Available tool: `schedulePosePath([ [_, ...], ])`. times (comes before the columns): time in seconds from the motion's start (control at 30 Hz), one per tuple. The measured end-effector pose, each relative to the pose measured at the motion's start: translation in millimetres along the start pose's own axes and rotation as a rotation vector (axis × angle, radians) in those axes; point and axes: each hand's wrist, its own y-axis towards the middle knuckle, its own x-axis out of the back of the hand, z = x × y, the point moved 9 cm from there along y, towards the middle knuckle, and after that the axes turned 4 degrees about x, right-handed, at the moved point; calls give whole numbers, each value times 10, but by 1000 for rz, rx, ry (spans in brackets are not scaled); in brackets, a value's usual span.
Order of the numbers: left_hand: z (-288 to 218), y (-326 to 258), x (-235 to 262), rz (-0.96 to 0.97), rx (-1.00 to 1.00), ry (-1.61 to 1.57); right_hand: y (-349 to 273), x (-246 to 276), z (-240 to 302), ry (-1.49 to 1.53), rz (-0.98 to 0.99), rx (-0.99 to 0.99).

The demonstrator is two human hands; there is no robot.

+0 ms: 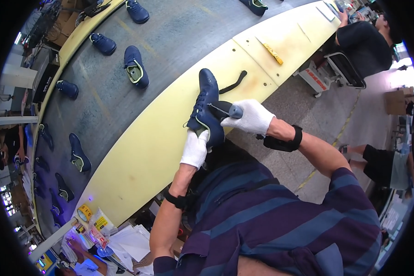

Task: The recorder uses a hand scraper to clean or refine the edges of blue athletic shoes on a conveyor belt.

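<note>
A navy lace-up sneaker (207, 89) with a pale green collar lining is over the yellow worktop edge, toe pointing away from me. My left hand (195, 148), in a white glove, is closed on its heel, with the thumb at the collar. My right hand (252, 117), gloved too, is closed around a tool with a rounded blue-grey handle (235, 112) and a thin metal shaft. That shaft lies across a dark piece at the shoe's right side; I cannot make out its exact tip. Just right of the toe, a curved black strip (234, 83) lies on the worktop.
Beyond the yellow worktop (138, 152), a grey conveyor belt (101, 92) carries several navy shoes (135, 67). A yellow cutter knife (273, 54) lies farther right. Another person (363, 46) sits at the far right end. Papers (129, 241) and tape (84, 212) are at lower left.
</note>
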Motion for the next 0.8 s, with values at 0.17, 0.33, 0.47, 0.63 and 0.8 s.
schedulePosePath([
  [0.17,-13,-17,3,39,112,-29,-131,-81,-201,13,-45,19],
  [0.33,-93,-77,1,46,134,-6,31,36,88,93,-125,64],
  [0.47,-37,-32,35,-2,155,58,272,54,367,36,-160,191],
  [0.63,-101,-19,10,35,143,58,267,19,177,144,-80,101],
  [0.8,41,41,28,116,250,-27,49,-12,-127,109,-7,-19],
])
